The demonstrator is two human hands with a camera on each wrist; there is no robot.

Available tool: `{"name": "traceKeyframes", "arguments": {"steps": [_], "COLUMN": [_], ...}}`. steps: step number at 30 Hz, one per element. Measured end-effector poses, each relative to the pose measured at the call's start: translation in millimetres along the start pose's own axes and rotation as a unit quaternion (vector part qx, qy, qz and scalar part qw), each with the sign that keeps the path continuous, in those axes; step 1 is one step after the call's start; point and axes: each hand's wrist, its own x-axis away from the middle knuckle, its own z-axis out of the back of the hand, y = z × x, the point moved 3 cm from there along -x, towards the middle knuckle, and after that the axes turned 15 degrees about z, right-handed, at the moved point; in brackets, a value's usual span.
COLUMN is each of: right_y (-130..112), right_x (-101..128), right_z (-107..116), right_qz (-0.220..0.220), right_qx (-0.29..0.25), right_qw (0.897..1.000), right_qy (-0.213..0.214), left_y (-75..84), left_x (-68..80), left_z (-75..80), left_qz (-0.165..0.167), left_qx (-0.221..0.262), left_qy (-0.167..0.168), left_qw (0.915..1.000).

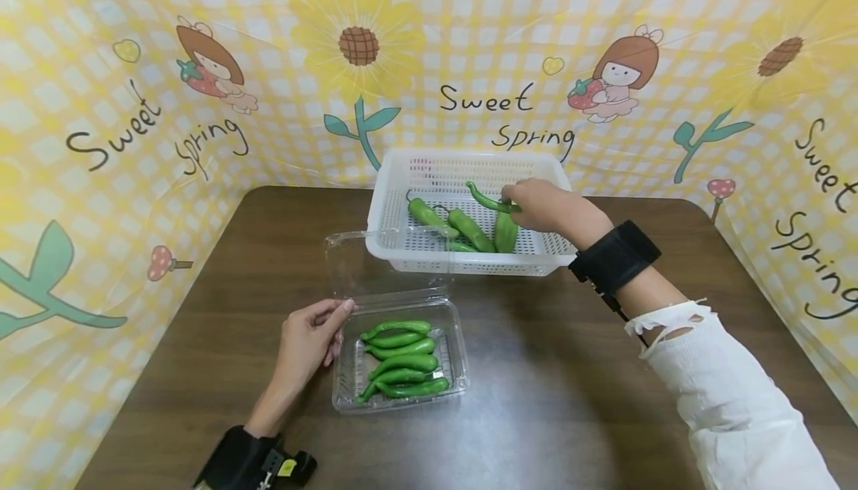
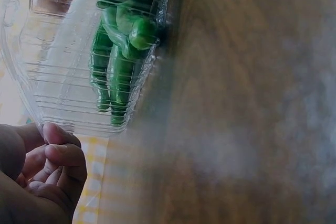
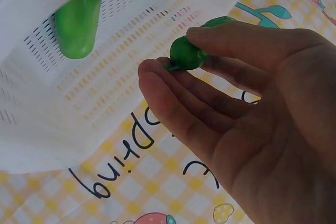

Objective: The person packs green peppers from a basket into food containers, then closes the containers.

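My right hand (image 1: 546,205) pinches a curved green chili pepper (image 1: 488,199) over the white perforated basket (image 1: 469,266). In the right wrist view the thumb and fingertips hold the pepper (image 3: 188,53) near one end. Several wider green peppers (image 1: 471,229) lie on the basket's floor. My left hand (image 1: 311,337) pinches the left rim of a clear plastic clamshell box (image 1: 459,360), near its hinge. Several slim green chili peppers (image 1: 402,363) lie side by side in that box. From the left wrist view, thumb and forefinger grip the clear rim's corner.
The box's clear lid (image 1: 389,263) stands raised and overlaps the basket's front wall in the head view. Both rest on a dark wooden table (image 1: 536,401). A yellow checked cloth (image 1: 429,51) with printed flowers surrounds the table at the back and sides.
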Motion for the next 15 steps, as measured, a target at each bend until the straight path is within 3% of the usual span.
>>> {"name": "traceKeyframes", "arguments": {"steps": [8,15], "right_y": [-4,-14], "right_x": [15,29], "right_z": [-1,-2], "right_qz": [0.021,0.007], "right_qx": [-0.013,-0.026], "right_qw": [0.999,0.999], "right_qy": [0.036,0.042], "left_y": [0.3,0.3], "left_x": [-0.6,-0.7], "left_z": [-1.0,-1.5], "left_qz": [-0.005,-0.002], "left_qx": [0.001,0.004], "left_qy": [0.001,0.001], "left_qw": [1.0,1.0]}}
